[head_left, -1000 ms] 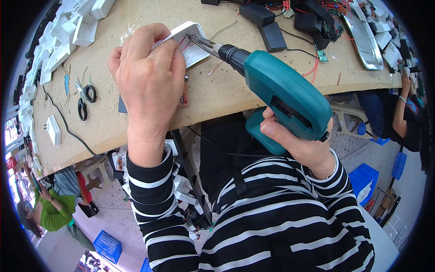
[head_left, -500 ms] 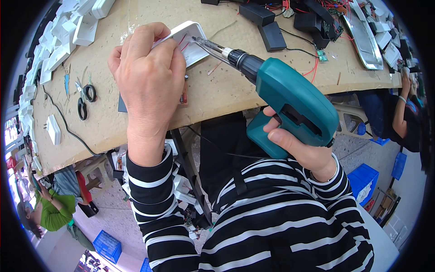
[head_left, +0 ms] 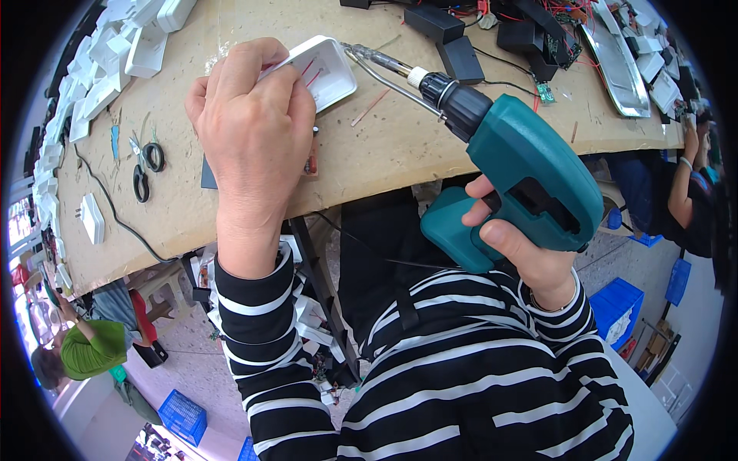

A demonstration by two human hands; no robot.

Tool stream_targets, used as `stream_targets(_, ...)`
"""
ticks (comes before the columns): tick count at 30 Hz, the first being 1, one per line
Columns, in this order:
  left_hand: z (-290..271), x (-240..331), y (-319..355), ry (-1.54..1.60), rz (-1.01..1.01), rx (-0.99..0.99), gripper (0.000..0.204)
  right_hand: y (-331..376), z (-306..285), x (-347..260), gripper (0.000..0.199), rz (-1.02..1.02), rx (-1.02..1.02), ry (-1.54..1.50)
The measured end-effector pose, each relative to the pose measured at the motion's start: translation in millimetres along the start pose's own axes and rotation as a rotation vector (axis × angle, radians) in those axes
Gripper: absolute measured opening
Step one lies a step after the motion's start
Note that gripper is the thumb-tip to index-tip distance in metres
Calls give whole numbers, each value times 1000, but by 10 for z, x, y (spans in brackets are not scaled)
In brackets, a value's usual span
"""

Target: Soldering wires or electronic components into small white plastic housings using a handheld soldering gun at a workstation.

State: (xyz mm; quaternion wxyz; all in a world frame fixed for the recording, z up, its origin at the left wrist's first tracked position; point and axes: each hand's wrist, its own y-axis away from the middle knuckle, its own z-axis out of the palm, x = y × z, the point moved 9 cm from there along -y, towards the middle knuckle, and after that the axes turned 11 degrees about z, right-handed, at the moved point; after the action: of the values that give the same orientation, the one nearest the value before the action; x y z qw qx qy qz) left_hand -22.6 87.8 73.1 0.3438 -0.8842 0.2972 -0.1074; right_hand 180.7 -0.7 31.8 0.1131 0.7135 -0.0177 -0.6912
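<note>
My left hand (head_left: pixel 254 115) is closed on a white plastic case (head_left: pixel 336 77), tilted with its open side partly visible. Inside the case run thin red wires (head_left: pixel 314 71); my fingers hide the rest of it. My right hand (head_left: pixel 530 257) grips a teal soldering gun (head_left: pixel 538 165) by its handle, with a finger near the trigger. Its metal tip (head_left: pixel 365 55) and the curved feed tube beneath point left, ending just by the case's upper right rim. Under my left wrist, a dark flat piece (head_left: pixel 208 175) and a small reddish part (head_left: pixel 310 164) show partly.
Scissors (head_left: pixel 146 165) with black handles lie left on the table (head_left: pixel 400 165), near a white plug adapter (head_left: pixel 91 219). White cases (head_left: pixel 100 84) pile along the left edge. Black boxes (head_left: pixel 461 60), wires and a metal tray (head_left: pixel 619 65) sit at far right. Other people work at both sides.
The soldering gun has moved right, and its tip has come out of the white case to beside the rim. My left hand and the case have barely moved.
</note>
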Motion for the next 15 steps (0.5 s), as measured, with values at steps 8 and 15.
stream_targets(8, -4, -13, 20, -1, 0, 12, 4, 18, -25, 21, 58, 9, 33, -28)
stream_targets(15, 23, -18, 41, 3, 2, 27, 4, 30, -10, 51, 55, 0, 28, -47)
